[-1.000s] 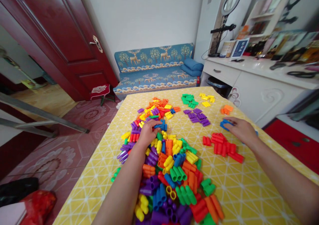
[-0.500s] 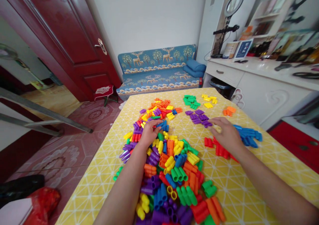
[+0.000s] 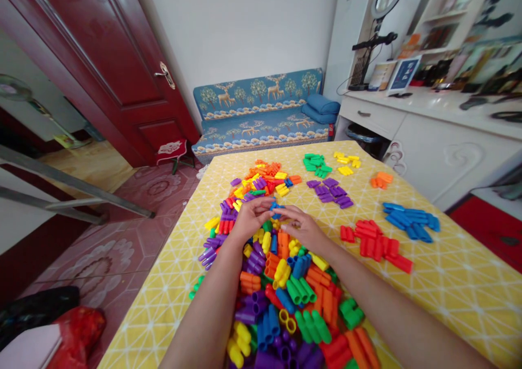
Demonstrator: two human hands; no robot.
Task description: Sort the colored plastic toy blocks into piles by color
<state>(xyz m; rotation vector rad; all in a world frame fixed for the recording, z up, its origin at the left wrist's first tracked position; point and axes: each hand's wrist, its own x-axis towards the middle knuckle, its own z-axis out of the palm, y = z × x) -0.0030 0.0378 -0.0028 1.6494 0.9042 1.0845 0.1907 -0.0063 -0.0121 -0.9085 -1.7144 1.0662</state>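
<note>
My left hand [image 3: 253,219] is over the far part of a mixed pile, its thumb and fingers closed on a blue plastic tube block [image 3: 276,210]. My right hand [image 3: 304,227] meets it there, fingertips at the same block, which the fingers partly cover. Below both hands spreads the heap of loose tube blocks [image 3: 302,290] in purple, green, orange, yellow, red and blue. To the right lie separate groups: red blocks [image 3: 377,244], blue blocks [image 3: 411,221] and purple blocks [image 3: 331,192].
Green blocks [image 3: 317,165], yellow blocks [image 3: 346,161] and orange blocks [image 3: 381,181] lie at the table's far side. A yellow patterned cloth [image 3: 155,298] covers the table. Beyond stand a blue sofa [image 3: 261,129] and a white dresser [image 3: 444,146]. A red door [image 3: 122,59] is at left.
My right hand has moved left from above the red blocks to the blue block at my left hand. The red and blue groups are now uncovered. The view has shifted slightly.
</note>
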